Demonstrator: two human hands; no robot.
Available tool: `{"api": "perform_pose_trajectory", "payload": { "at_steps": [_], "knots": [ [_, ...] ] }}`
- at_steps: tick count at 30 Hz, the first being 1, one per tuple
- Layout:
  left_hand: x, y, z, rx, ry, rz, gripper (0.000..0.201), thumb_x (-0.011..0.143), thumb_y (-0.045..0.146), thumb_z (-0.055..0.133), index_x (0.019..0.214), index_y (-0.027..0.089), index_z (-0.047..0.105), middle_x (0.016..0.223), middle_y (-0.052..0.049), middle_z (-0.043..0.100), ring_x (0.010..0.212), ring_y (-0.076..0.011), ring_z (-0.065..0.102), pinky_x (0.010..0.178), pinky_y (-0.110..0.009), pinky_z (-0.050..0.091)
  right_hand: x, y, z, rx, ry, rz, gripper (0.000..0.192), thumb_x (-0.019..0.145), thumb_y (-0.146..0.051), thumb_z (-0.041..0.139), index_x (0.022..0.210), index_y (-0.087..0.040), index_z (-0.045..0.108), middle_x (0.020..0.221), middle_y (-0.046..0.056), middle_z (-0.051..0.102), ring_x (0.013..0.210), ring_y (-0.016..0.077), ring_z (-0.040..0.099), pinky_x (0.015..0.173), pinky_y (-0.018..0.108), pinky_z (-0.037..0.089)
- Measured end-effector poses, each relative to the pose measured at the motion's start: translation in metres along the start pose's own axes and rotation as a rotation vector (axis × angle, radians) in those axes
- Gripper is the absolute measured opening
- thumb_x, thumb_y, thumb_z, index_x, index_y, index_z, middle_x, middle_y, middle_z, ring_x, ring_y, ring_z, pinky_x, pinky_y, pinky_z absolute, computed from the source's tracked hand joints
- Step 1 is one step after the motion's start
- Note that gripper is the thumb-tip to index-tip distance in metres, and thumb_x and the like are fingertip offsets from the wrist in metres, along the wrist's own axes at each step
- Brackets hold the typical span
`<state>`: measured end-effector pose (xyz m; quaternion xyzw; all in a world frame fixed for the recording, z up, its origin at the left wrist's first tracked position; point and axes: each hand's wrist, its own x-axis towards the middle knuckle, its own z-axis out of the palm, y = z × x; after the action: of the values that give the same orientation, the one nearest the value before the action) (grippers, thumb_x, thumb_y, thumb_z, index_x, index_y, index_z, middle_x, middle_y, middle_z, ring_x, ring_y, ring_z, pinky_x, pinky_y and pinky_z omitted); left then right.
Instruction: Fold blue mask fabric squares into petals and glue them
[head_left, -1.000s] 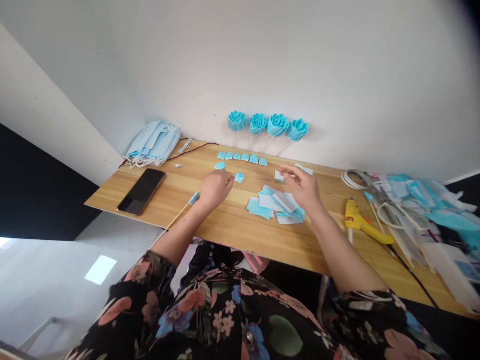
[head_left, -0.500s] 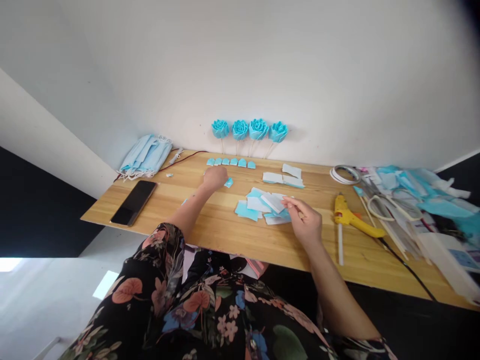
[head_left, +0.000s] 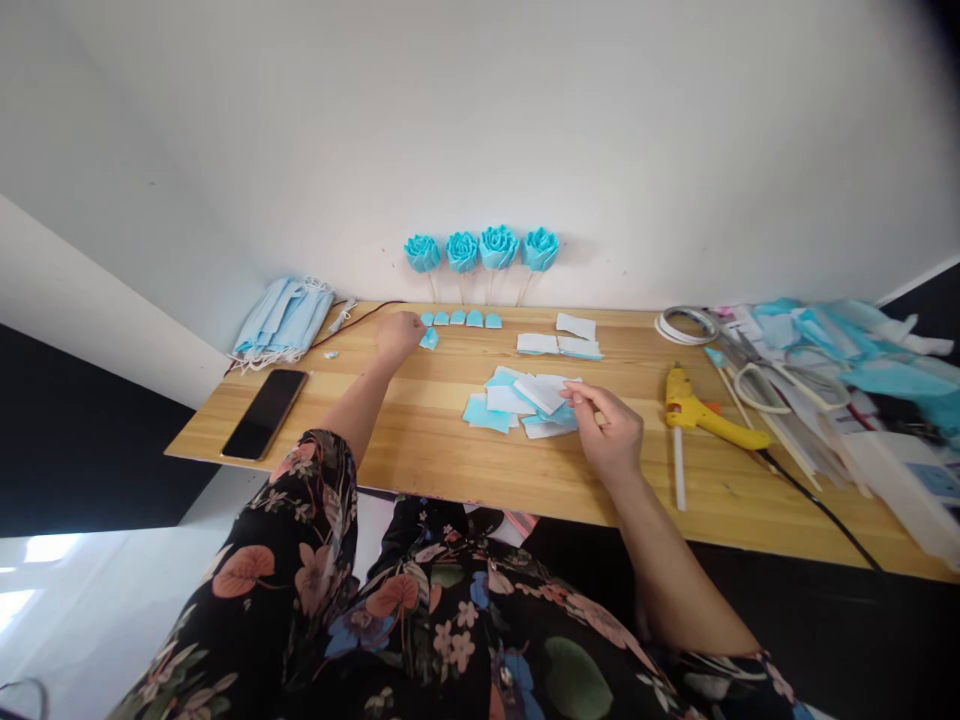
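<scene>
Since a second ago, left hand (head_left: 397,335) has reached farther out to 11 o'clock, pinching a small blue petal (head_left: 430,340) beside the row of petals (head_left: 463,318). Right hand (head_left: 609,432) has dropped to the pile of cut pieces (head_left: 525,402) at centre bench (head_left: 420,440), fingers closed on one edge. Setting the petal down carelessly could knock that row out of line. Four blue roses (head_left: 480,248) lean at 12 o'clock.
</scene>
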<state>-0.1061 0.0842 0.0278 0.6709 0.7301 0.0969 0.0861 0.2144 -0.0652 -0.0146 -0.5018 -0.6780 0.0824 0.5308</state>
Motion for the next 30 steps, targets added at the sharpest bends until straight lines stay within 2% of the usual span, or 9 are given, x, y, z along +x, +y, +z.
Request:
{"api": "perform_pose_trajectory", "payload": {
  "at_steps": [5, 10, 14, 19, 24, 26, 27, 29, 30],
  "knots": [
    [-0.002, 0.004, -0.002, 0.023, 0.058, -0.008, 0.034, 0.087, 0.025, 0.043, 0.088, 0.011, 0.074, 0.094, -0.016, 0.074, 0.079, -0.0223, 0.064, 0.067, -0.029, 0.039, 0.000, -0.001, 0.000, -0.010, 0.006, 0.012, 0.022, 0.093, -0.023, 0.053, 0.100, -0.025, 0.073, 0.087, 0.004, 0.078, 0.074, 0.0195, 0.072, 0.075, 0.036, 0.059],
    [-0.011, 0.005, -0.016, 0.017, 0.150, 0.029, 0.036, 0.088, 0.024, 0.044, 0.107, 0.017, 0.074, 0.109, -0.013, 0.074, 0.096, -0.0251, 0.065, 0.077, -0.030, 0.042, 0.000, -0.001, -0.001, -0.003, 0.004, 0.004, 0.023, 0.092, -0.021, 0.052, 0.100, -0.026, 0.073, 0.088, 0.003, 0.077, 0.077, 0.0201, 0.073, 0.076, 0.037, 0.059],
    [-0.026, -0.005, -0.018, 0.116, 0.056, 0.030, 0.033, 0.086, 0.022, 0.046, 0.103, 0.018, 0.074, 0.106, -0.013, 0.074, 0.098, -0.0273, 0.065, 0.080, -0.033, 0.042, -0.001, -0.002, -0.002, 0.013, 0.007, -0.010, 0.024, 0.091, -0.020, 0.052, 0.096, -0.027, 0.074, 0.088, 0.003, 0.077, 0.079, 0.0211, 0.074, 0.077, 0.038, 0.059],
    [-0.032, -0.013, -0.010, 0.265, -0.083, 0.000, 0.031, 0.086, 0.018, 0.044, 0.098, 0.014, 0.072, 0.107, -0.018, 0.073, 0.101, -0.0311, 0.065, 0.085, -0.037, 0.041, -0.001, -0.002, -0.001, 0.017, -0.007, -0.032, 0.024, 0.091, -0.019, 0.052, 0.095, -0.027, 0.074, 0.088, 0.003, 0.077, 0.079, 0.0209, 0.073, 0.077, 0.037, 0.059],
    [-0.028, -0.011, -0.005, 0.224, -0.091, -0.043, 0.030, 0.089, 0.019, 0.044, 0.101, 0.014, 0.070, 0.107, -0.017, 0.073, 0.102, -0.0311, 0.065, 0.088, -0.039, 0.041, -0.001, 0.000, -0.001, 0.015, 0.011, -0.023, 0.024, 0.091, -0.019, 0.052, 0.095, -0.026, 0.074, 0.088, 0.003, 0.077, 0.079, 0.0208, 0.073, 0.077, 0.037, 0.059],
    [-0.031, -0.008, -0.011, 0.146, -0.032, -0.046, 0.027, 0.090, 0.026, 0.050, 0.106, 0.015, 0.068, 0.104, -0.015, 0.073, 0.101, -0.0301, 0.065, 0.089, -0.039, 0.042, -0.002, 0.001, -0.001, 0.009, 0.016, 0.002, 0.024, 0.091, -0.020, 0.052, 0.095, -0.026, 0.074, 0.087, 0.003, 0.077, 0.078, 0.0209, 0.073, 0.077, 0.037, 0.059],
    [-0.035, -0.005, -0.016, 0.083, 0.039, -0.027, 0.027, 0.089, 0.029, 0.053, 0.108, 0.016, 0.067, 0.103, -0.014, 0.073, 0.100, -0.0290, 0.064, 0.090, -0.039, 0.043, -0.002, 0.002, -0.001, 0.007, 0.016, 0.013, 0.024, 0.091, -0.020, 0.051, 0.096, -0.026, 0.074, 0.088, 0.003, 0.077, 0.077, 0.0207, 0.073, 0.077, 0.037, 0.059],
    [-0.047, 0.003, -0.033, -0.130, 0.289, 0.088, 0.027, 0.089, 0.033, 0.058, 0.109, 0.016, 0.065, 0.103, -0.012, 0.071, 0.098, -0.0252, 0.063, 0.093, -0.038, 0.044, -0.003, 0.003, -0.001, 0.007, 0.009, 0.025, 0.024, 0.091, -0.020, 0.051, 0.096, -0.026, 0.074, 0.088, 0.003, 0.077, 0.076, 0.0202, 0.073, 0.076, 0.037, 0.059],
    [-0.055, 0.008, -0.043, -0.312, 0.433, 0.203, 0.028, 0.090, 0.034, 0.060, 0.111, 0.015, 0.064, 0.106, -0.011, 0.070, 0.098, -0.0232, 0.062, 0.094, -0.039, 0.045, -0.003, 0.003, 0.000, 0.009, 0.004, 0.029, 0.025, 0.092, -0.020, 0.050, 0.097, -0.026, 0.074, 0.088, 0.003, 0.077, 0.076, 0.0200, 0.072, 0.076, 0.037, 0.059]
  ]
}}
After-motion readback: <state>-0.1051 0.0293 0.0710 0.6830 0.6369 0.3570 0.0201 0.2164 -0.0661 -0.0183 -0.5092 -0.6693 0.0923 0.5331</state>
